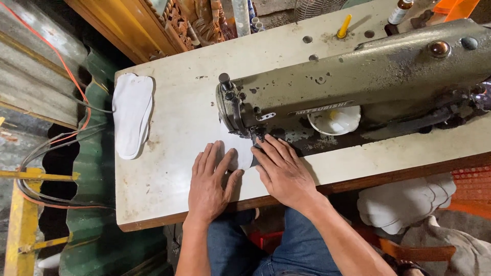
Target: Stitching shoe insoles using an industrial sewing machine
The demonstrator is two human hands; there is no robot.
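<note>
While an olive-green industrial sewing machine (358,82) fills the far side of a worn cream table (169,128), a seated person presses a white fabric piece (239,156) flat against the tabletop, seen from the head camera. Spread open, palm down, the left hand (208,184) pins the near left part of the piece; the right hand (284,171) lies flat as well, fingers extended toward the needle area (258,134), fingertips just beside the presser foot. Neither hand pinches anything. Most of the fabric is hidden beneath the hands, so whether any seam has been sewn cannot be told; its far edge appears to sit at or under the foot, suggesting stitching is at an early point. To the left, well apart, a stack of white sole-shaped pieces (132,115) rests on the table's end, and a heap of similar white pieces (404,202) lies below the table's right edge, though which pile is finished is unclear. A small white bowl (335,120) sits under the machine's arm.
</note>
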